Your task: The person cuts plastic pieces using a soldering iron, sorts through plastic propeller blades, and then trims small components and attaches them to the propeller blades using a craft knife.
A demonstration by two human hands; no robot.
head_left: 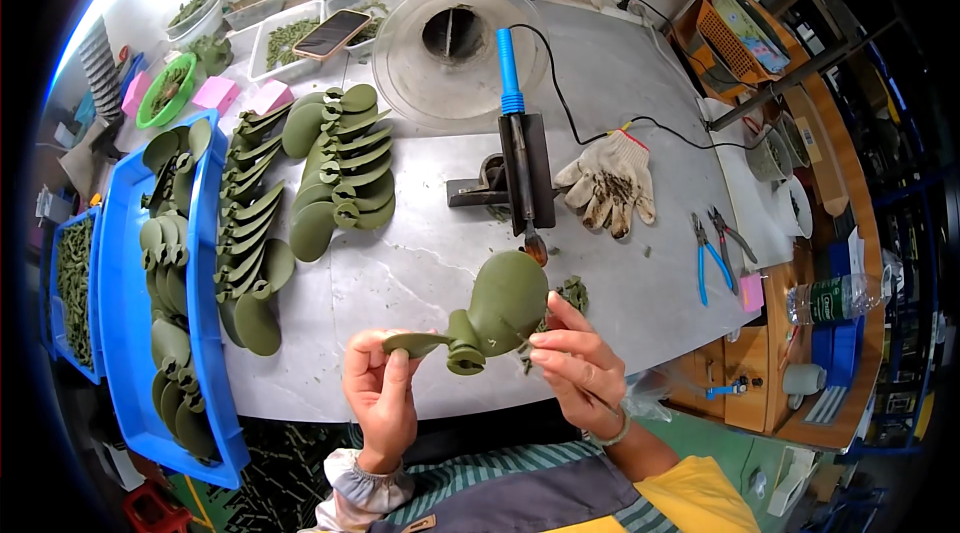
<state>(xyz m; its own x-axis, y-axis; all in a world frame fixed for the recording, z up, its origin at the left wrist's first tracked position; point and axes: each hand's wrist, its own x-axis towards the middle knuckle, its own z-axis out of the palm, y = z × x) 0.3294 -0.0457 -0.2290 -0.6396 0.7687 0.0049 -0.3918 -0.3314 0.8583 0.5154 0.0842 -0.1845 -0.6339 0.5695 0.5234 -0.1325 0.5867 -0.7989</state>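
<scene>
Both hands hold one olive-green plastic propeller [495,310] above the near edge of the grey table [420,263]. My left hand [382,393] pinches the tip of its lower-left blade. My right hand [578,363] grips the right side near the hub, fingers curled on the large upper blade. The upper blade's tip sits close to the tip of a blue-handled soldering iron [516,148] resting on a black stand [495,183].
Rows of green propellers [335,173] lie on the table's left, more in a blue tray [205,263]. A work glove [610,183], blue-handled pliers [708,258], a round clear dish [455,48], a phone [332,33] and bins of green parts [75,283] surround the area.
</scene>
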